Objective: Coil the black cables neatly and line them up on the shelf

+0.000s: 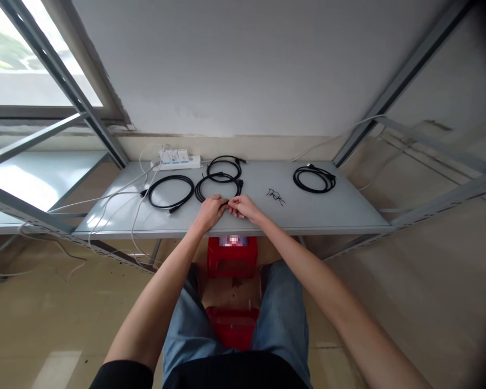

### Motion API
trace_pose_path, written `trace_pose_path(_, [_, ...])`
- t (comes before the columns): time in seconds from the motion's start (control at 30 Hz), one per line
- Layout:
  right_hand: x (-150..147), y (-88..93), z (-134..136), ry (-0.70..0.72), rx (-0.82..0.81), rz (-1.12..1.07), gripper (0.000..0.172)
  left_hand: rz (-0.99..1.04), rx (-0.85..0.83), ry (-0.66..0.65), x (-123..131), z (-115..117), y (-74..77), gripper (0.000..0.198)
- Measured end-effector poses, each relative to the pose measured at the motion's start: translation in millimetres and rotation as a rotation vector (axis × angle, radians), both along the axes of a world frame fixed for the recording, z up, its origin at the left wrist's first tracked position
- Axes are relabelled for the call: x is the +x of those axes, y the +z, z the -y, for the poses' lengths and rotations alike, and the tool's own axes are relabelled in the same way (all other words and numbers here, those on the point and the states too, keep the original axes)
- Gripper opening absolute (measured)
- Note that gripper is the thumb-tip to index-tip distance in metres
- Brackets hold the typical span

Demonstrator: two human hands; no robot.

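Observation:
My left hand (pixel 210 210) and my right hand (pixel 243 207) meet at the near middle of a grey metal shelf (pixel 348 208). Both have their fingers pinched together on the near edge of a coiled black cable (pixel 218 186). Another coiled black cable (pixel 170 192) lies to the left of it. A third coil (pixel 224 167) lies just behind. A further black coil (pixel 314 178) sits apart on the right side of the shelf. A few small black twist ties (pixel 276 196) lie to the right of my right hand.
A white power strip (pixel 177 159) with plugs sits at the back left, with white cords (pixel 117 200) trailing off the shelf's left edge. Slanted metal frame bars stand at both sides. Red plastic stools (pixel 231 256) are under the shelf between my knees.

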State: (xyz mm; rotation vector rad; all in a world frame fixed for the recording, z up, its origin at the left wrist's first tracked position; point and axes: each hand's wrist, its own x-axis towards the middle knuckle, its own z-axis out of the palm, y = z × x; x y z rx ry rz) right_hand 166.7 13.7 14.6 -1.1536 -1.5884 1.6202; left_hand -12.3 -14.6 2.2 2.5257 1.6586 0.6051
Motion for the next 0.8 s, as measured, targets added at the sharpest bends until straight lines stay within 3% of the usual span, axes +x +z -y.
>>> trace_pose_path(0.13, [2, -11.2, -1, 0.050, 0.315, 0.111, 0.024, -0.010, 0.002, 0.001, 0, 1, 0.2, 0.030])
trace_pose_path(0.4, [1, -23.0, 12, -0.035, 0.885, 0.538, 0.021, 0.000, 0.012, 0.010, -1, -1, -4.2, 0.030])
trace_pose_path(0.6, [2, -17.3, 27, -0.034, 0.982, 0.875, 0.031, 0.002, 0.022, 0.015, -1, -1, -5.1, 0.030])
trace_pose_path(0.8, [1, -16.0, 31, -0.048, 1.038, 0.922, 0.034, 0.004, 0.016, 0.028, 1, 1, -2.7, 0.031])
